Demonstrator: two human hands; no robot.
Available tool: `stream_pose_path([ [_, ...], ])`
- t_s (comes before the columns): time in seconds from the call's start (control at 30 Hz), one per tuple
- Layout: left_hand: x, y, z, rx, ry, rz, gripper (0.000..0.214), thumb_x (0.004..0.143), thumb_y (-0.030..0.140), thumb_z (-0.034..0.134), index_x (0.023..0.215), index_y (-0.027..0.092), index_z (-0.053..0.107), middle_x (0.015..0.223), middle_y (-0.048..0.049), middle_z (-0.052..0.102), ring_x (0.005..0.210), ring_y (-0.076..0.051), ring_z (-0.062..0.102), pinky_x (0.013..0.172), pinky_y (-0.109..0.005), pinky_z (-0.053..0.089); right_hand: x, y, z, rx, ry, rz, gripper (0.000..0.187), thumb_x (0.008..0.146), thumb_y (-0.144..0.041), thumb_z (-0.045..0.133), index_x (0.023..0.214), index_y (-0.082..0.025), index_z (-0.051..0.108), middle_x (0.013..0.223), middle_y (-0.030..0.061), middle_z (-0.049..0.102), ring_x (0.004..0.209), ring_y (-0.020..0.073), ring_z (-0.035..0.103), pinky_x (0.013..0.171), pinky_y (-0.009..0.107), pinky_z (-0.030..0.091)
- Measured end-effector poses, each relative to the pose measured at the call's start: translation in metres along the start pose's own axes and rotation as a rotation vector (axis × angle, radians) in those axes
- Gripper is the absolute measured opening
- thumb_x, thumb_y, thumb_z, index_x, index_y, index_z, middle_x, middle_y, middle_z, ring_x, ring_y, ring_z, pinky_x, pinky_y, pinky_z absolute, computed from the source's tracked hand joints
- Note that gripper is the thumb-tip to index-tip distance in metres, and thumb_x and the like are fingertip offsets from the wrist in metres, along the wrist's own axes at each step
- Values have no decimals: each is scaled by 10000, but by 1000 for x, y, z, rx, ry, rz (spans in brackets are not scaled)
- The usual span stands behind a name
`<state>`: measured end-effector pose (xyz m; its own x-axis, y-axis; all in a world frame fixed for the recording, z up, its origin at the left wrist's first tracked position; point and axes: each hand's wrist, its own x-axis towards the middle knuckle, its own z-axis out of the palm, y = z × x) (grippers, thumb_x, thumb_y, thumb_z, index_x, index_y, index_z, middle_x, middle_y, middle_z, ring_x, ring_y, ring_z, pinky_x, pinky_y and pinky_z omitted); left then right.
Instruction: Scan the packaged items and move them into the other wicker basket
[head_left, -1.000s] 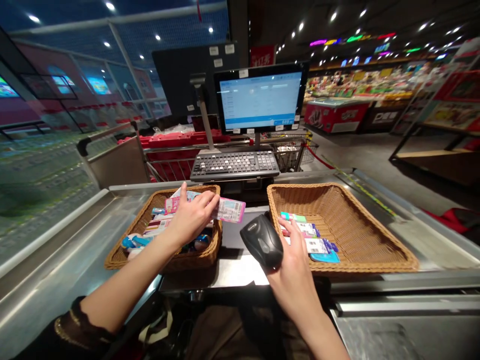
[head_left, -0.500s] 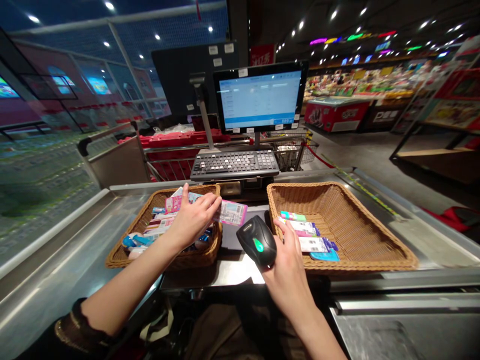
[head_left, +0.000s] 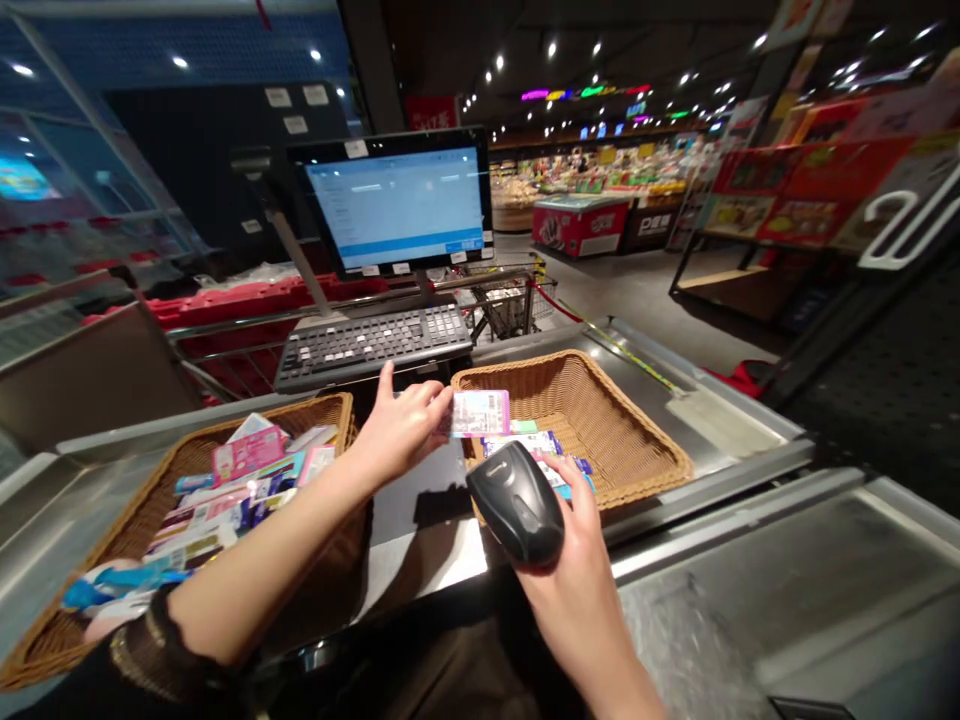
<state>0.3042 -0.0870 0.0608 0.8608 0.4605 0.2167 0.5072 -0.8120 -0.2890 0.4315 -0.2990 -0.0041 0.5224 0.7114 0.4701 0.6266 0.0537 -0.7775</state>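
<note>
Holding a pink packet [head_left: 481, 413] by its left end in the left hand [head_left: 405, 425], with the fingertips pinched narrow on it and one finger lifted clear. Holding a black scanner [head_left: 517, 505] in the right hand [head_left: 570, 560], with fingers wrapped round it and partly hidden beneath. Pointing the scanner's front end up toward the packet, just beside its lower edge in this view.

Reaching with the packet to the left end of the right basket [head_left: 592, 405], across the line of its rim; too hard to tell from this angle whether touching the rim or hovering above it. Covering the basket's near left corner with the scanner. Inside, at the left end, a few small packs [head_left: 529, 442]; to their right, bare wicker and wide open room. Past the right rim, a strip of steel counter [head_left: 712, 415] out to its raised edge.

Between the baskets, a narrow bare stretch of grey worktop [head_left: 405, 490]. Crossing the near right side of the left basket [head_left: 336, 405] with the left forearm, over a crowded jumble of goods [head_left: 251, 455], with little room inside its rim. Beyond the left hand, close ahead, the keyboard [head_left: 375, 345]; behind that, the lit screen [head_left: 401, 205].
</note>
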Motion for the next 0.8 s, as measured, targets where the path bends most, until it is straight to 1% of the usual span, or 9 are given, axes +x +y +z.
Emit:
stream_pose_path([
  [0.1,55,32,10,-48,-76,83,444,855,304,725,1255,167,587,1246,-154,640,1143,-326,634,1157,-753,143,1,16,-26,12,29,145,402,841,-244,637,1242,-256,618,1462,120,459,1397,337,449,1160,593,373],
  [0.17,90,50,24,-80,-142,126,388,853,309,732,1188,151,613,1196,-140,647,1128,-318,639,1149,-746,182,3,25,-42,37,78,238,438,831,-292,641,1265,-259,589,1456,123,474,1380,353,469,1132,618,392],
  [0.27,135,72,55,-132,-267,152,372,831,354,754,1122,145,650,1178,-131,640,1116,-310,646,1142,-715,236,4,38,-58,74,143,340,478,810,-328,650,1277,-284,562,1451,108,493,1332,350,520,1106,618,415],
  [0.37,164,87,89,-171,-466,93,411,783,398,789,1108,170,685,1208,-126,633,1128,-316,648,1155,-696,223,3,47,-65,107,165,395,539,794,-328,661,1315,-314,522,1460,88,498,1306,329,545,1101,589,429],
  [0.43,175,95,110,-179,-573,50,419,746,385,818,1093,181,700,1243,-134,629,1146,-331,644,1145,-701,236,2,52,-67,115,156,415,557,792,-320,662,1328,-326,509,1472,79,492,1294,316,558,1093,564,444],
  [0.47,177,98,119,-181,-608,37,424,730,377,832,1085,183,704,1259,-141,628,1153,-339,642,1133,-704,258,1,54,-67,111,151,420,555,794,-315,660,1328,-329,509,1477,75,490,1289,310,564,1088,551,451],
  [0.57,179,104,139,-183,-659,29,465,713,369,853,1114,196,693,1304,-154,620,1190,-355,624,1097,-684,336,-1,60,-67,94,138,410,551,808,-306,654,1337,-332,504,1479,71,488,1275,294,579,1072,515,471],
  [0.67,179,107,149,-183,-681,25,530,726,355,853,1195,209,653,1366,-162,585,1235,-352,600,1104,-672,337,-1,65,-67,74,120,389,532,827,-305,648,1338,-333,503,1481,76,479,1267,283,588,1065,497,477],
  [0.8,178,108,150,-176,-708,16,619,729,363,858,1270,197,606,1406,-193,553,1266,-364,578,1116,-705,296,-1,64,-66,83,127,399,526,827,-305,647,1332,-329,502,1476,82,478,1260,287,589,1069,518,468],
])
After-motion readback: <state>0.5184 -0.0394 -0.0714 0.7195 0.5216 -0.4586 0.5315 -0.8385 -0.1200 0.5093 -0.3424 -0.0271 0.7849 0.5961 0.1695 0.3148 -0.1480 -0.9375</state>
